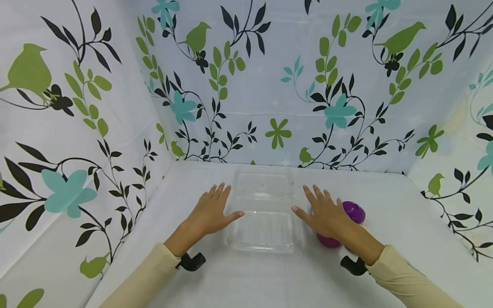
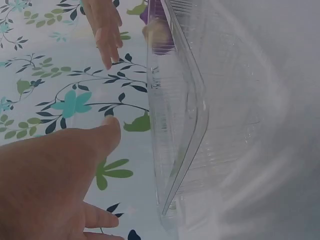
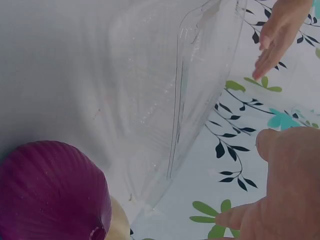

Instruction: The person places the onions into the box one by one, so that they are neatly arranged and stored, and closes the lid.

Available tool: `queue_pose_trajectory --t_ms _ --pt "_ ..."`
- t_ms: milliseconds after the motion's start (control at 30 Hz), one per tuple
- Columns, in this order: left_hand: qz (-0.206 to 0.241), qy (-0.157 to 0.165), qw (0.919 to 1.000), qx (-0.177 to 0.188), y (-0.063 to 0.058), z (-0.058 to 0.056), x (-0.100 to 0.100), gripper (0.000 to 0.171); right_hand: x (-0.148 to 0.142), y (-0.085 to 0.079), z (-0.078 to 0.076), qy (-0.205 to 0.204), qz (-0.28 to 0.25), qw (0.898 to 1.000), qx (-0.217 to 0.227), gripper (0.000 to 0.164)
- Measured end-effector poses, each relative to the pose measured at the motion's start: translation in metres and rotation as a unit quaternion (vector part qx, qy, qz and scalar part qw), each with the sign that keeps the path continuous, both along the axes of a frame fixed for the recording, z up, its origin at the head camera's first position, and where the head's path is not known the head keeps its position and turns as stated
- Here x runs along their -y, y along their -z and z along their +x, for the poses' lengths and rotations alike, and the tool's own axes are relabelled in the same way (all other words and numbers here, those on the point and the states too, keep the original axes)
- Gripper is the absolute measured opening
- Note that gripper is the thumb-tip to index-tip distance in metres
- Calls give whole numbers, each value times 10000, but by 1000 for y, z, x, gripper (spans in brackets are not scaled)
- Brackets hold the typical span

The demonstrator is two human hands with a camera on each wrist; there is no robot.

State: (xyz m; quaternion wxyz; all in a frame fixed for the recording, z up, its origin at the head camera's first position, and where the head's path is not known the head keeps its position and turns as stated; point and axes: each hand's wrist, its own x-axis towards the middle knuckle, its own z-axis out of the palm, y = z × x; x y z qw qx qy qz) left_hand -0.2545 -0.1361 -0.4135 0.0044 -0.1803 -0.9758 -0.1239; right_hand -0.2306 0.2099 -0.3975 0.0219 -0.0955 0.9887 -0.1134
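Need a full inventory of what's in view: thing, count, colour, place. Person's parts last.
plastic box: 1, clear, lying open on the table between the hands
purple onions: at least 2, purple, by the right wrist, partly hidden
pale round thing: at least 1, cream, beside an onion, mostly hidden
table: 1, white, under the box
patterned cloth: number of pieces unclear, white with green, teal and dark prints, behind and at both sides
wrist devices: 2, black, one at each wrist
sleeves: 2, beige, one per arm
left grip: 1, bare, left of the box
right grip: 1, bare, right of the box
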Motion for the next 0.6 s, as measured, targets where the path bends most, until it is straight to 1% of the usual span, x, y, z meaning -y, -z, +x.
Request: queue_pose_trajectory --t_ms 100,200,367,533,600 --pt "195 -32 9998 -80 0 0 2 91 -4 -3 1 4 -202 9997 -144 93" --pt "375 -121 9992 -90 0 -2 3 78 -10 -6 4 48 -447 9987 -246 92" --pt "484 -299 9983 162 5 -4 7 59 -21 -12 8 172 -798 9962 -303 90" --pt "570 -413 9963 489 7 -4 8 48 -33 -17 14 191 -975 9937 -522 83" --pt "571 -437 9958 567 7 -5 8 44 -39 -18 17 213 -1026 9929 -567 79"
